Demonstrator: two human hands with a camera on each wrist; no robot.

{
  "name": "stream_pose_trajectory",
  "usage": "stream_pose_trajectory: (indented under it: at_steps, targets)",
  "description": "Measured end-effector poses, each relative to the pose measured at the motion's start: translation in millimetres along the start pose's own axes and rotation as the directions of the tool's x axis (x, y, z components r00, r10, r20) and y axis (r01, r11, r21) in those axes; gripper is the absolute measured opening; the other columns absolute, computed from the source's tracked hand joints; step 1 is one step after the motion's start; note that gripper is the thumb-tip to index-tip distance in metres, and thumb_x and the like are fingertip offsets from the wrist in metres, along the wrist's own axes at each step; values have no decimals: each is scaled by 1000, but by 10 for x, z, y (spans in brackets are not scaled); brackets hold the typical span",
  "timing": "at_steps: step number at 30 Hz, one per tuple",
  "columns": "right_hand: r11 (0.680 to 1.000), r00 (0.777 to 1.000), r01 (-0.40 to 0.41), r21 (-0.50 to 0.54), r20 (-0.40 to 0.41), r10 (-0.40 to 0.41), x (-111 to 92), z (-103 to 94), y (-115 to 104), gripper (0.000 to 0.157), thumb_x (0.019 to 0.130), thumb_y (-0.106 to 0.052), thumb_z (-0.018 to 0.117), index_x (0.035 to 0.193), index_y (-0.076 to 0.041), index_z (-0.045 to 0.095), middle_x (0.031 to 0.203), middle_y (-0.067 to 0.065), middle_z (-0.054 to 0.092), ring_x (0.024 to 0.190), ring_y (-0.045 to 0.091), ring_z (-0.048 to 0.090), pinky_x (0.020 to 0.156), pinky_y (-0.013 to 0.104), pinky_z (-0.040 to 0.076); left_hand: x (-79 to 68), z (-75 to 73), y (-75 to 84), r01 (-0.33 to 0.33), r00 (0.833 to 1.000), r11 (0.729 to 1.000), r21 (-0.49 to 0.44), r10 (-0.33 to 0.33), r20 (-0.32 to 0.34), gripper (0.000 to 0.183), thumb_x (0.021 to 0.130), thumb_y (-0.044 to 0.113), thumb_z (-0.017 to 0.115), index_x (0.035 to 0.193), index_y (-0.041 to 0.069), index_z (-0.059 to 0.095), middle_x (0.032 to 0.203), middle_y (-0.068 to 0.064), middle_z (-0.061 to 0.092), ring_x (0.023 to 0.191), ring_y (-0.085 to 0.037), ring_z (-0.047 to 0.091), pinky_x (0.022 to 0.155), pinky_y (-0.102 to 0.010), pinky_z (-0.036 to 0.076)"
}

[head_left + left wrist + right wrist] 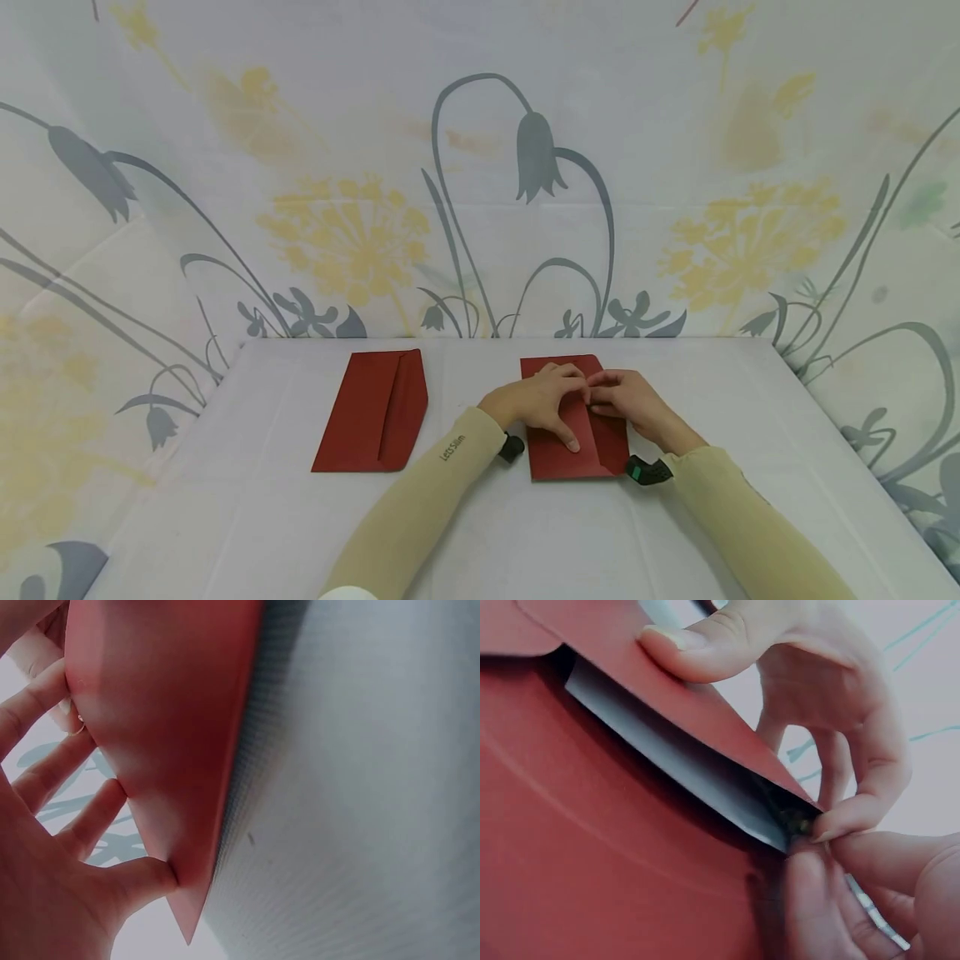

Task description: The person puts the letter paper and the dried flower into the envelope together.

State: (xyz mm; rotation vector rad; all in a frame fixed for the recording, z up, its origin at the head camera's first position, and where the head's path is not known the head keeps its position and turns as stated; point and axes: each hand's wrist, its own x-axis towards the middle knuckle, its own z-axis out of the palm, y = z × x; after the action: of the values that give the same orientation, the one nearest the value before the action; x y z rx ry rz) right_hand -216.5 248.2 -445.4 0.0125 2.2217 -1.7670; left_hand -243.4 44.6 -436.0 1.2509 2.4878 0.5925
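Note:
A red envelope [551,454] lies under both hands, its side flap folded out to the right. My left hand [542,397] grips its front panel, thumb on the face and fingers spread towards the mouth. In the right wrist view, the mouth of the envelope [630,817] gapes and a white sheet [667,761] shows inside. My right hand [630,400] has its fingertips at the mouth's corner, pinching a small gold-and-dark thing [799,824]. Fingers hide most of it, so its kind cannot be told.
A second red envelope [360,417] lies to the left on the white tabletop [247,517], its flap also folded out to the right. A flower-printed cloth [480,250] hangs behind the table and along its sides.

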Motion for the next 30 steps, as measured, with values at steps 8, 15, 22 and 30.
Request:
stream_pose_trajectory:
  at_steps: [8, 15, 22, 30]
  targets:
    - [999, 997, -2, 49, 78, -2, -46, 3, 80, 32, 101, -16, 58, 125, 5, 54, 124, 18, 58, 101, 20, 67, 88, 35, 55, -1, 10, 6, 10, 1000, 1000, 3, -10, 0, 60, 70, 52, 88, 115, 26, 58, 138, 8, 42, 132, -17, 32, 102, -35, 41]
    - [999, 984, 17, 51, 178, -26, -78, -39, 125, 32, 105, -20, 52, 128, 2, 51, 131, 19, 52, 112, 23, 63, 95, 37, 51, -2, 9, 8, 13, 1000, 1000, 16, -13, 10, 62, 69, 53, 87, 117, 26, 59, 136, 8, 43, 131, -15, 33, 104, -33, 39]
    - [997, 979, 21, 73, 201, -35, -85, -64, 132, 30, 107, -14, 43, 131, 4, 48, 134, 21, 49, 116, 25, 60, 97, 38, 51, -3, 0, 11, 17, 1000, 1000, 21, -17, 19, 63, 70, 53, 87, 119, 26, 59, 136, 9, 42, 133, -16, 32, 105, -33, 38]
    - [997, 985, 47, 63, 162, -56, -128, -85, 132, 32, 106, -15, 47, 130, 5, 52, 129, 19, 55, 111, 23, 63, 93, 36, 53, 7, 14, -1, 27, 999, 999, 45, -28, 38, 65, 71, 55, 86, 123, 27, 60, 146, 7, 39, 137, -16, 29, 107, -38, 37]
